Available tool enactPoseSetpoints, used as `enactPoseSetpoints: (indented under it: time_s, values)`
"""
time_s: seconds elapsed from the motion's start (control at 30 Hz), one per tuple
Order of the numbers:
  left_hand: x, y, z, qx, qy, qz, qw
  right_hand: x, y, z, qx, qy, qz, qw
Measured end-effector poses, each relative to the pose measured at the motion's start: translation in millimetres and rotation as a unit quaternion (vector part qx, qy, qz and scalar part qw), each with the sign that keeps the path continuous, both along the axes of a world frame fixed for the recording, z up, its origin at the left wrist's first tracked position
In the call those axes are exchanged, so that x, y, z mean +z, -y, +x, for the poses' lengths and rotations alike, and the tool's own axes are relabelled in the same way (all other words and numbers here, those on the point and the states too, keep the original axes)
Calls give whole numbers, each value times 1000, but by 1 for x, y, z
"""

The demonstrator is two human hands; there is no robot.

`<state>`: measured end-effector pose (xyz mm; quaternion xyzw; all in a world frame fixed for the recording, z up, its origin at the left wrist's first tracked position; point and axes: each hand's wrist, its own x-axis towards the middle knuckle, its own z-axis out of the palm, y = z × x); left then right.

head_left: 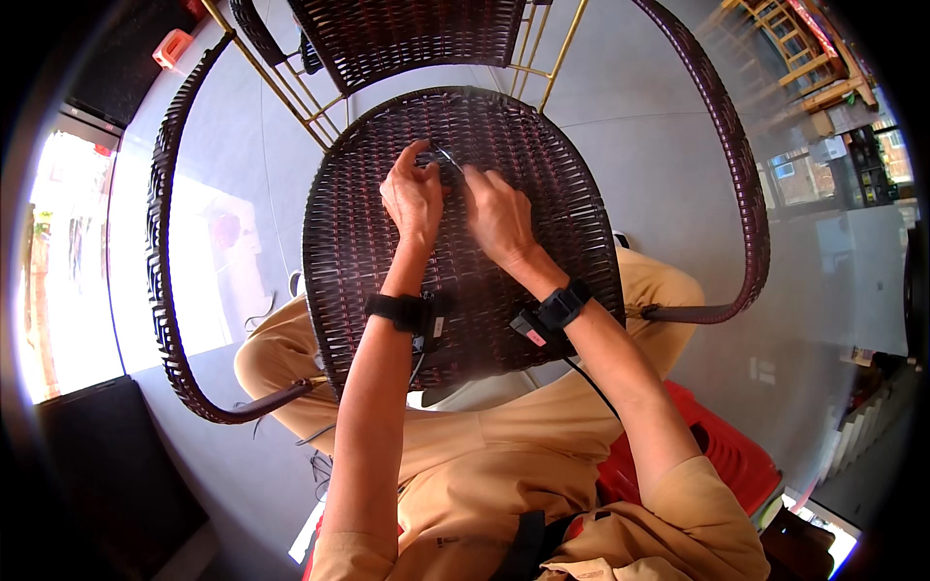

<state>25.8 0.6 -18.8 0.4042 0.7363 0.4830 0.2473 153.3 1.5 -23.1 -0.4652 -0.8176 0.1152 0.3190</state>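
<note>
Both hands are over the dark brown woven chair seat (542, 174) between my knees. My right hand (498, 215) is closed, its thumb and finger pinching one end of a small thin shiny metal tool (446, 156); its exact kind is too small to tell. Close by on the left, my left hand (414, 201) has its thumb and index finger curled together near the tool's other end. Whatever sits between those left fingers is small and dark, and I cannot make it out. Black straps (564, 305) with small boxes circle both wrists.
The chair's curved woven armrests (746, 194) rise on both sides, with its woven backrest (412, 39) beyond the seat. A red plastic stool (727, 450) is under me. Thin cables (593, 387) hang from the wrists. A pink stool (172, 48) stands far left, wooden furniture (799, 48) far right.
</note>
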Motion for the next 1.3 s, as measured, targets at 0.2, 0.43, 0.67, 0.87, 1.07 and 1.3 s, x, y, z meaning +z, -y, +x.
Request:
enactPoseSetpoints:
  time_s: [0.2,0.43,0.67,0.87,1.07,1.3]
  values:
    - [1,-1,0,8,-9,-10,1000,-5,0,1,1,-31,25,999]
    - [2,0,2,1,-33,-2,999,-9,0,1,-4,-48,25,999]
    - [-2,1,1,-1,-48,0,999,-9,0,2,-2,-52,20,998]
    - [4,2,3,-8,-47,-3,999,-7,1,1,-2,-60,19,998]
    - [2,1,5,-28,-211,3,977,-10,0,1,1,-63,16,998]
    - [20,1,4,-70,-229,-91,967,-10,0,2,3,-64,29,998]
